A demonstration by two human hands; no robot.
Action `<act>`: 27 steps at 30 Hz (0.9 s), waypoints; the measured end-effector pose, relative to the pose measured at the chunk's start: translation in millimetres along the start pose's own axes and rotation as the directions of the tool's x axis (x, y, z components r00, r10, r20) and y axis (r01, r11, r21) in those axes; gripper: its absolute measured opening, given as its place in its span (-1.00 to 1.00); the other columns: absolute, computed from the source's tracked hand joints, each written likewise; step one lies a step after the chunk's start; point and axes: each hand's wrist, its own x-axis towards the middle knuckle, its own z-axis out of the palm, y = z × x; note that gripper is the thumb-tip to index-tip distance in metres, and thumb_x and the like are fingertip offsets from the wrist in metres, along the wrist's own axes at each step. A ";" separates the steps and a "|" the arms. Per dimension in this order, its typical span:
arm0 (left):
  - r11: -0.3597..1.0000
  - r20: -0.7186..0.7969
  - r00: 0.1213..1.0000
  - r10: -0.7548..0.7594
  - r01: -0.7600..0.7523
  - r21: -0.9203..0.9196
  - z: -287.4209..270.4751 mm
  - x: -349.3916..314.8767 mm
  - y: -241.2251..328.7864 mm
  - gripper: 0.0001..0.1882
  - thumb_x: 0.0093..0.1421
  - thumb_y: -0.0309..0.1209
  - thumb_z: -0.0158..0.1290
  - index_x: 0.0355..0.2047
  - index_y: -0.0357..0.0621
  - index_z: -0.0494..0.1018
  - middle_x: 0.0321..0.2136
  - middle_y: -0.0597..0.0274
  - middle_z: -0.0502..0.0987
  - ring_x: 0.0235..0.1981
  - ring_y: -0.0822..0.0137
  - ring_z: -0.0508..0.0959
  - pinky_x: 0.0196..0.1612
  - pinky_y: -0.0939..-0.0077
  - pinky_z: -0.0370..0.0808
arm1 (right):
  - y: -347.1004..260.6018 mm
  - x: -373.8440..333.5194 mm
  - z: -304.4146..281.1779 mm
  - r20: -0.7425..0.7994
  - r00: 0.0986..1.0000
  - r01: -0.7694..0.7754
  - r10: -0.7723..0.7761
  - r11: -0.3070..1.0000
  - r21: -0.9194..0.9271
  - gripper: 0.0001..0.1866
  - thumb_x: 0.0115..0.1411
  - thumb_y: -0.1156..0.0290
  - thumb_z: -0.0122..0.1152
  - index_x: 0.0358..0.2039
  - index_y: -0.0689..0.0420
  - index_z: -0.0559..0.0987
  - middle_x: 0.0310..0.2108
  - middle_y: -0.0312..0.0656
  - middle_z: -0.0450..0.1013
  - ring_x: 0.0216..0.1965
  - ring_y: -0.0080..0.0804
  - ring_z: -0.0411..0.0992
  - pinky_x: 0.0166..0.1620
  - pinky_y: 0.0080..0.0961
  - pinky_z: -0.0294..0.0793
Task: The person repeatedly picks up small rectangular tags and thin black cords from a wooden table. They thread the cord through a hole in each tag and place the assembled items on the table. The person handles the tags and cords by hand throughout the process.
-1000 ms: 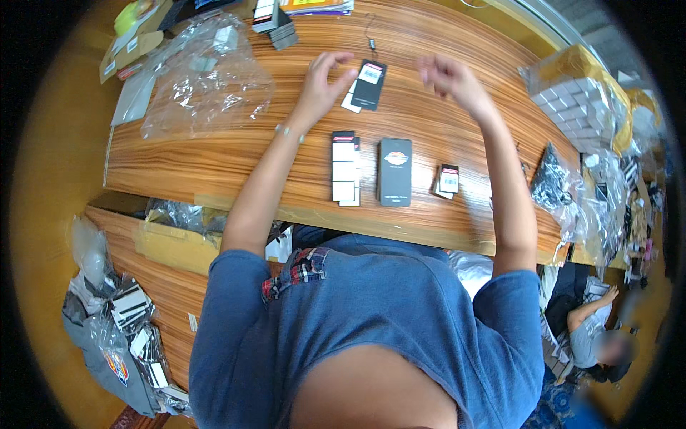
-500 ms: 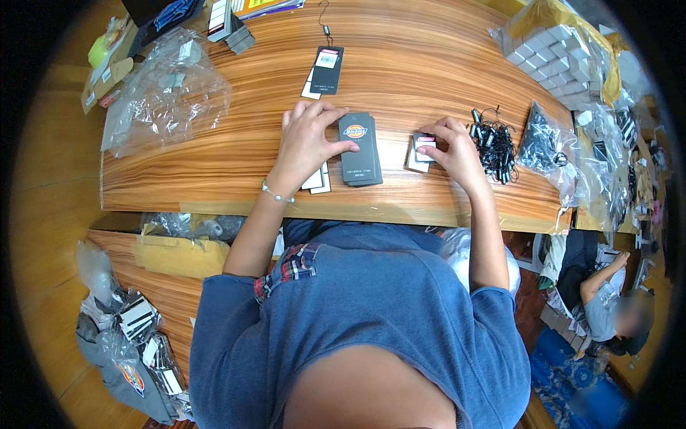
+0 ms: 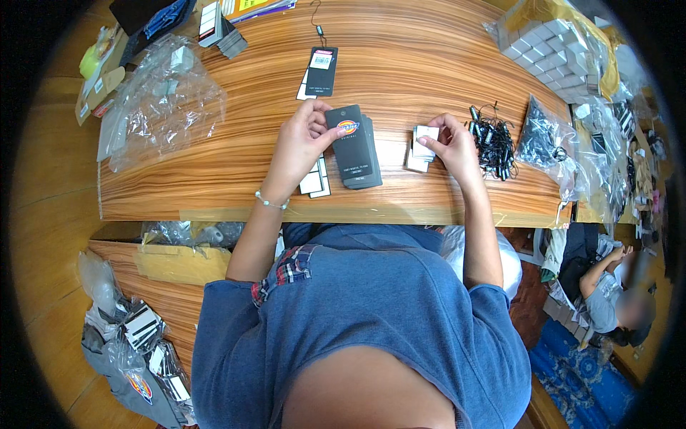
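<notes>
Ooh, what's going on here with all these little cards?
A person is handling tags at a wooden table. The left hand pinches a dark tag over a dark stack. The right hand pinches a small white tag at a little pile. Black cords lie in a heap beside the right hand, and another dark tag, with a cord, lies farther back.

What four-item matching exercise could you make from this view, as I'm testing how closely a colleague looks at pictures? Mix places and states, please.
Things
1. Left hand
2. Right hand
3. Black cords
4. Crumpled clear plastic

Places and states
A. Toward the left end of the table
B. Holding a small white card
C. In a tangled heap
D. Holding a dark card

Right pairs: 1-D, 2-B, 3-C, 4-A
</notes>
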 end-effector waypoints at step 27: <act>0.863 0.153 0.988 -0.021 0.095 -0.497 29.8 -21.7 32.7 -0.70 0.09 -0.65 -0.02 -0.16 -0.26 0.22 -0.36 0.06 0.51 -0.32 0.42 0.52 -0.29 0.66 0.47 | 45.0 26.0 -76.0 -0.297 0.950 -0.049 -0.097 0.893 -0.447 -0.86 -0.02 0.39 0.18 -0.47 0.19 0.54 -0.52 -0.15 0.44 -0.46 -0.25 0.40 -0.36 -0.42 0.37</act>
